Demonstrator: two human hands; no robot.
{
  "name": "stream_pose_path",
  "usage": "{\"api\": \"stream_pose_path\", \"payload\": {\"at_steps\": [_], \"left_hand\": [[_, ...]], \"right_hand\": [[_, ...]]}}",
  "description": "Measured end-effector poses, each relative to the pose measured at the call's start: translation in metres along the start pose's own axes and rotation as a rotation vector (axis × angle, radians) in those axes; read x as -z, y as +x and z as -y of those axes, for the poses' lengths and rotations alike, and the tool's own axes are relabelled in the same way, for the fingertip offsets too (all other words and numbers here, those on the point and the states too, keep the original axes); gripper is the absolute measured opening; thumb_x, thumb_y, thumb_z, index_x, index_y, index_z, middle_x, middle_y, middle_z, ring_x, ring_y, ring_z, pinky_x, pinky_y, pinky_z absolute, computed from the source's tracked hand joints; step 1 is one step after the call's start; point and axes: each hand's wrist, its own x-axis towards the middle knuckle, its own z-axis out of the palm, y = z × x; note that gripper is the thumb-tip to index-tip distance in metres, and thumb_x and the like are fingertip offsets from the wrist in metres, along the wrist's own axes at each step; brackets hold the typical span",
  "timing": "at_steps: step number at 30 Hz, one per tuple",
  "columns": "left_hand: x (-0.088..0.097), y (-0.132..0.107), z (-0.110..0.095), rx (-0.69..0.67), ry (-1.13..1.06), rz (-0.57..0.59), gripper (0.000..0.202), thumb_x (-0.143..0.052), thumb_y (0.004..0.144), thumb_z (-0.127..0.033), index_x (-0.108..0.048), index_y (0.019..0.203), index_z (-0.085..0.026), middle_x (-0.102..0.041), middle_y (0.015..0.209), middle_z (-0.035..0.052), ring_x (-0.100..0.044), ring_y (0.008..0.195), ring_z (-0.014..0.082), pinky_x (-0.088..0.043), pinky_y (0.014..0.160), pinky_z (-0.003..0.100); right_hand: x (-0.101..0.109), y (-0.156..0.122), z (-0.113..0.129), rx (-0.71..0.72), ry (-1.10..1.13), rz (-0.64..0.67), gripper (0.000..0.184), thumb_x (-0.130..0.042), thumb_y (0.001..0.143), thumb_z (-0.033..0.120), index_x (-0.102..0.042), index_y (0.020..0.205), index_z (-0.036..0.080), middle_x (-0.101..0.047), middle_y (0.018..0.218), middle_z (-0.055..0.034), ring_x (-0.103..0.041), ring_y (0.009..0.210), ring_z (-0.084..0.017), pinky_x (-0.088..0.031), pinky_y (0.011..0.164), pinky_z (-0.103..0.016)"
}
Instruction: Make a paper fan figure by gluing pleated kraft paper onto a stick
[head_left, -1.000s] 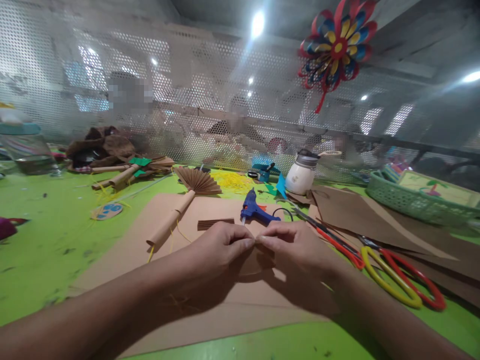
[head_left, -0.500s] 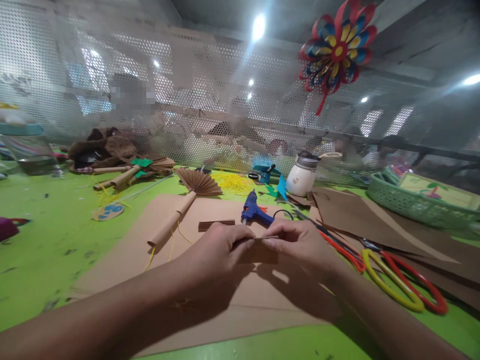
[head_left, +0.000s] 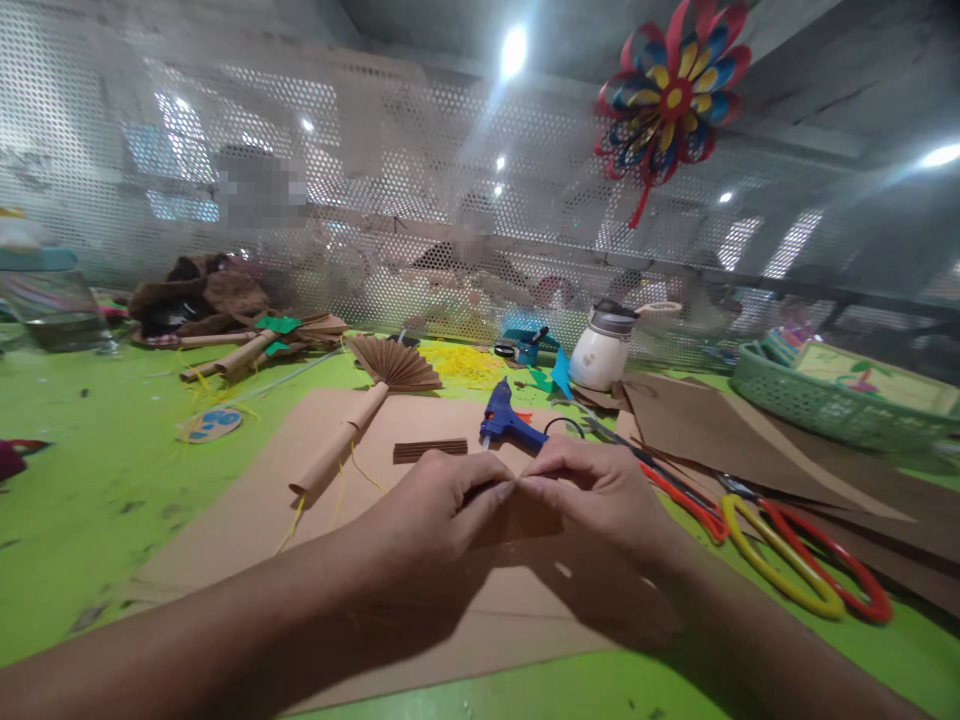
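Observation:
My left hand [head_left: 442,500] and my right hand [head_left: 600,490] meet over a large sheet of brown paper [head_left: 330,560] on the green table [head_left: 97,480]. Both pinch the top edge of a small piece of brown paper [head_left: 517,515], fingertips touching at its middle. The lower part of the piece hangs between my hands. A folded pleated strip [head_left: 431,450] lies just beyond my left hand. A blue glue gun [head_left: 506,422] lies beyond my fingertips.
A brown paper fan on a rolled handle [head_left: 367,400] lies to the left. Scissors with red and yellow handles [head_left: 780,545] lie to the right on brown sheets. A white jar [head_left: 604,350], a green basket [head_left: 832,405] and a perforated screen stand behind. A paper pinwheel [head_left: 671,95] hangs above.
My fingertips drew a little apart along the paper's top edge, then came back together at its middle. The piece stays between my hands.

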Motion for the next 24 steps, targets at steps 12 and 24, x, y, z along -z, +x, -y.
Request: {"api": "stream_pose_path", "payload": {"at_steps": [12, 24], "left_hand": [[-0.0009, -0.0022, -0.0033, -0.016, 0.003, -0.01, 0.023, -0.043, 0.089, -0.023, -0.065, 0.082, -0.018, -0.063, 0.073, -0.0003, -0.053, 0.065, 0.0115, -0.034, 0.056, 0.022], [-0.0003, -0.0021, -0.0037, -0.018, 0.042, -0.046, 0.025, -0.041, 0.09, -0.025, -0.056, 0.071, -0.017, -0.057, 0.065, -0.0025, -0.048, 0.059, 0.0097, -0.032, 0.053, 0.021]], "right_hand": [[-0.0024, 0.0003, 0.0001, -0.164, 0.311, -0.006, 0.006, -0.072, 0.069, 0.022, -0.071, 0.067, 0.017, -0.057, 0.063, 0.0003, -0.049, 0.057, -0.011, -0.038, 0.054, -0.025], [-0.0024, -0.0005, 0.0005, -0.188, 0.381, -0.028, 0.013, -0.075, 0.067, 0.026, -0.069, 0.062, 0.016, -0.054, 0.057, 0.0014, -0.05, 0.052, -0.01, -0.039, 0.049, -0.025]]}}
